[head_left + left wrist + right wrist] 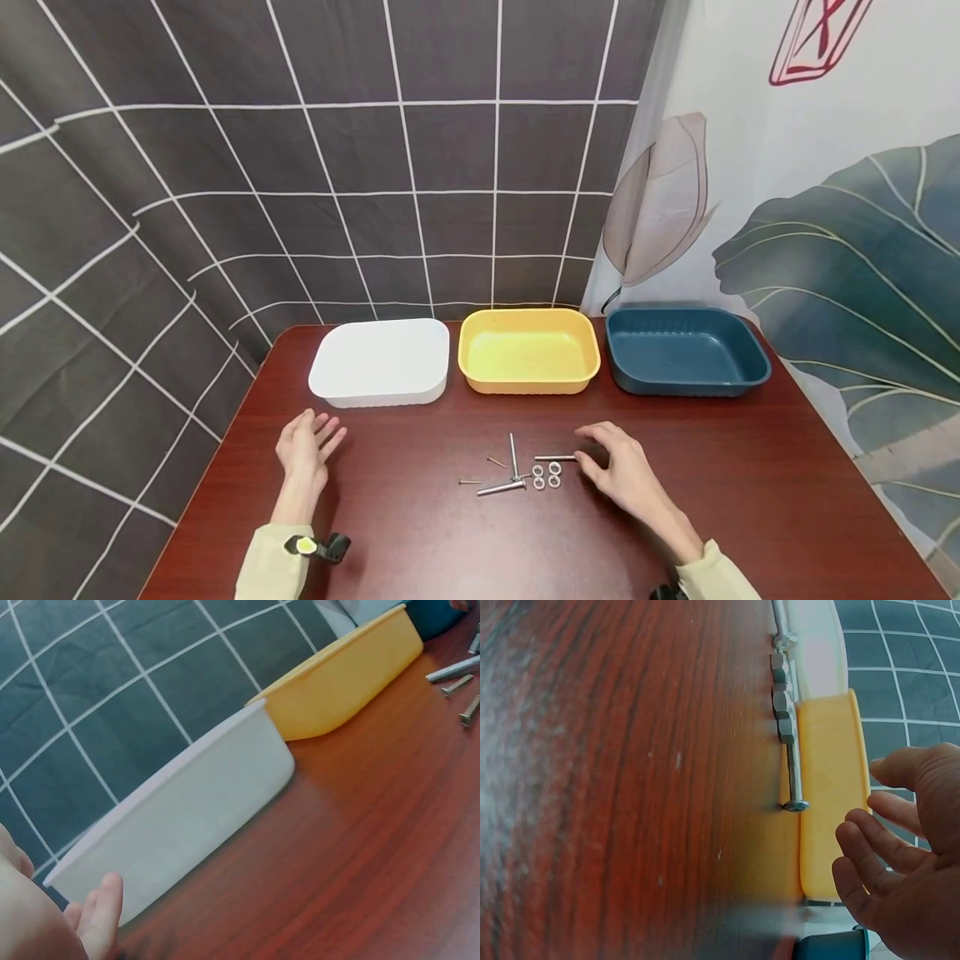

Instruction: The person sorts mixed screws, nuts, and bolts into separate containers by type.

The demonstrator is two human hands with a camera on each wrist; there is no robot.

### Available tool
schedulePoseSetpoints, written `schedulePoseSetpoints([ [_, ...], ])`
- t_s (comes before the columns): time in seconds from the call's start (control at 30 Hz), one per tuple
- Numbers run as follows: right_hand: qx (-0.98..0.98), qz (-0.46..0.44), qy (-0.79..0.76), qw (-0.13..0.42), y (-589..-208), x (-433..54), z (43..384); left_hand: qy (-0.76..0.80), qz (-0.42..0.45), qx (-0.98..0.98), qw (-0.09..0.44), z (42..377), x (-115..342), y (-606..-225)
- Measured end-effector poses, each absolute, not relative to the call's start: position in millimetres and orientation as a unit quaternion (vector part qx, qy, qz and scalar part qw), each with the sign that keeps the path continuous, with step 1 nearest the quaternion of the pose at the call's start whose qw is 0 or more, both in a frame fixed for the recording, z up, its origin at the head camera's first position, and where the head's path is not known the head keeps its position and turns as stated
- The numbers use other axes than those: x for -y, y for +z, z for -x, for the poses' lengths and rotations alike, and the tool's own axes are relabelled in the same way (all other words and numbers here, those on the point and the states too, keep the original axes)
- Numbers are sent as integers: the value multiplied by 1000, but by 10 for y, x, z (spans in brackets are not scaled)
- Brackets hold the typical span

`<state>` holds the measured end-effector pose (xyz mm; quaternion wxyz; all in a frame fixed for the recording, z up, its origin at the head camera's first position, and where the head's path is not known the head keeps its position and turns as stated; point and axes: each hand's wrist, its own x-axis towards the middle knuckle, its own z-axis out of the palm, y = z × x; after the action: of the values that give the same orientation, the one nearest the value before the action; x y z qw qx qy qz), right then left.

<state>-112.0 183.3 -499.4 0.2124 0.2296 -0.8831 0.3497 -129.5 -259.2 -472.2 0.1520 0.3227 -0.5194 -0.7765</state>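
My left hand [306,450] is held over the table in front of the white tray [378,362], fingers loosely spread and holding nothing. Its fingertips show before the tray's wall in the left wrist view. My right hand [626,471] hovers with bent, parted fingers at the right end of a silver bolt [553,457]. In the right wrist view, nothing lies between those fingers. Left of this hand, several hex nuts [554,468] sit close together. Beside them lie another long bolt [513,454], a thick bolt [500,488] and small brass-coloured screws [496,461].
A yellow tray [528,387] and a dark blue tray [686,388] stand in line with the white one along the back edge of the reddish-brown table [420,542]. Behind them hangs a dark grid-patterned cloth [450,150]; a leaf-printed curtain [847,275] hangs at the right.
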Motion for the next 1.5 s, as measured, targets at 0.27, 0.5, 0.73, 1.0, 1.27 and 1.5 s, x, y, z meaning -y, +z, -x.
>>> schedulePoseSetpoints([
  [0.27, 880, -241, 349, 212, -5024, -1823, 1122, -768, -345, 516, 159, 1436, 2683, -4678],
  [0.5, 881, -250, 348, 200, -5041, -1782, 1135, -756, -357, 527, 153, 1572, 2772, -4642],
  [0.73, 878, -259, 351, 196, -5077, -1739, 1180, -753, -362, 532, 139, 1680, 2790, -4625],
  [1.0, 868, -262, 379, 185, -5130, -1710, 1206, -745, -348, 553, 136, 1747, 2770, -4652],
  [1.27, 860, -261, 411, 152, -5188, -1709, 1220, -742, -346, 559, 133, 1786, 2784, -4685],
  [1.5, 857, -254, 429, 130, -5217, -1728, 1227, -747, -349, 551, 133, 1804, 2783, -4684],
])
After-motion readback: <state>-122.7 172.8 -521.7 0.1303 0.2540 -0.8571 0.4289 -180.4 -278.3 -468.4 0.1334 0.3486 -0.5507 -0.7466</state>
